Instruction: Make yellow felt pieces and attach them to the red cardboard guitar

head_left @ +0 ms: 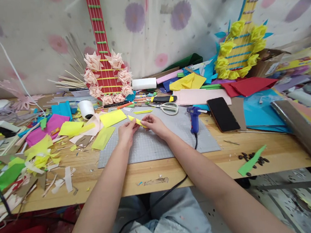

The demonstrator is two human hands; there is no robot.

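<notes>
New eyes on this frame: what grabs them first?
Probably the two guitar shapes at the back: a red guitar edged with pale pink flowers, left of center, and a yellow guitar with yellow flowers, at right. Next, front and center, the left hand and right hand pinch a small yellow piece above the gray mat.

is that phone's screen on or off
Off, it seems: the black rectangular phone lies face up on the wooden table, evenly dark, with nothing lit.
</notes>
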